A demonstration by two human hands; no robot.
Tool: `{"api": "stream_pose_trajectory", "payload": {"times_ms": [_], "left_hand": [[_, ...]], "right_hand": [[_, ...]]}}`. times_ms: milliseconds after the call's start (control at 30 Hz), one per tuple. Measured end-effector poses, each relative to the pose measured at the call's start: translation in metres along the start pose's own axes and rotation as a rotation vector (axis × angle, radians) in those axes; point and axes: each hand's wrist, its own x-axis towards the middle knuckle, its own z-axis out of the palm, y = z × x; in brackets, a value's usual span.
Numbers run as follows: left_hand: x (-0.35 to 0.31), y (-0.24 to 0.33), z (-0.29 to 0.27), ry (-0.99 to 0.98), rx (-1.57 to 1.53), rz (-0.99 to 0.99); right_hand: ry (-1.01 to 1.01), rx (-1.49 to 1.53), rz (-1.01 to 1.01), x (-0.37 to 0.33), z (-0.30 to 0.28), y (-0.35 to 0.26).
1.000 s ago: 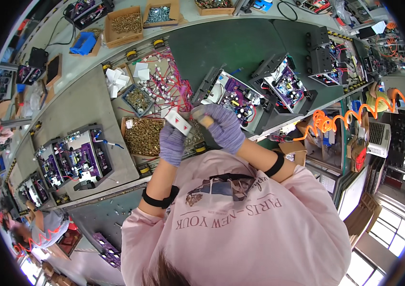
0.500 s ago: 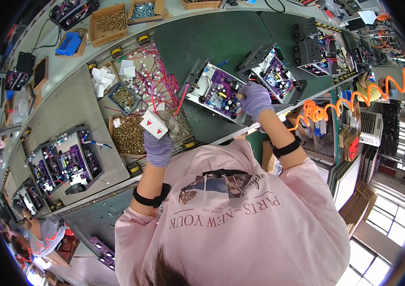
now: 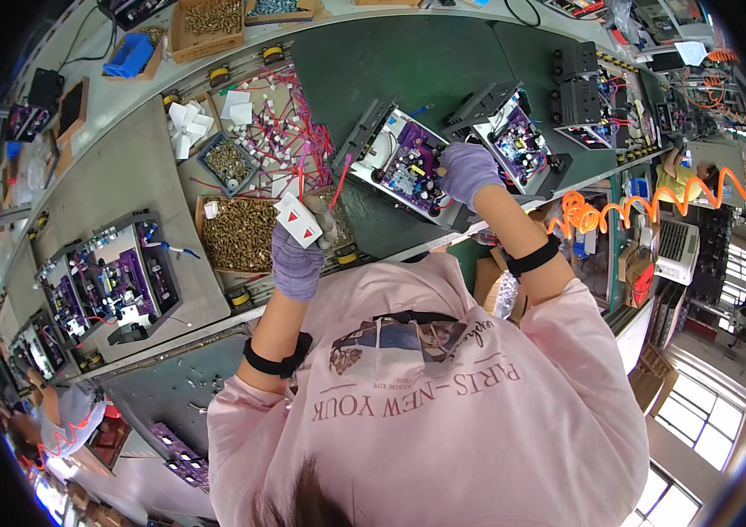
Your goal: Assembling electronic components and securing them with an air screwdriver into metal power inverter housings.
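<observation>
My left hand (image 3: 297, 263), in a purple glove with grey fingers, is closed on a white card (image 3: 298, 220) printed with red triangles. A red wire (image 3: 338, 180) rises beside its fingertips. The hand hovers over the near edge of a box of brass screws (image 3: 239, 233). My right hand (image 3: 469, 174), gloved alike, has its fingers curled down at the right side of a purple circuit board (image 3: 411, 162). That board sits in a white metal tray with a black heat sink (image 3: 364, 132) along its left side. Whatever its fingertips pinch is hidden.
Red wires with white connectors (image 3: 289, 127) lie in a heap beyond my left hand, near a small tray of screws (image 3: 228, 165). More board assemblies stand at the right (image 3: 513, 140) and left (image 3: 109, 285). An orange coiled hose (image 3: 579, 213) hangs at the right.
The view has shifted slightly. My left hand still holds the white card, now tilted a little more. My right hand stays at the board's right side, its fingers turned further down.
</observation>
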Motion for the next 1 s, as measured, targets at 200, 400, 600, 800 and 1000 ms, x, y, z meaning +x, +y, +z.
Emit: {"api": "stream_pose_trajectory", "payload": {"times_ms": [200,400,600,800,1000], "left_hand": [[0.003,0.0,-0.002,0.039,-0.015,-0.068],[-0.001,-0.001,0.006,0.102,0.108,-0.017],[-0.006,-0.004,0.003,0.149,0.082,-0.032],[-0.007,0.002,0.007,-0.005,0.048,0.061],[-0.006,-0.008,-0.007,-0.111,0.024,0.036]], "right_hand": [[0.057,-0.03,0.002,-0.007,0.003,-0.018],[0.188,-0.033,0.089,-0.005,0.01,-0.017],[0.039,-0.049,-0.03,0.009,-0.006,-0.012],[-0.01,0.029,0.074,0.019,0.014,0.0],[0.625,0.253,-0.246,-0.033,0.006,-0.045]]}}
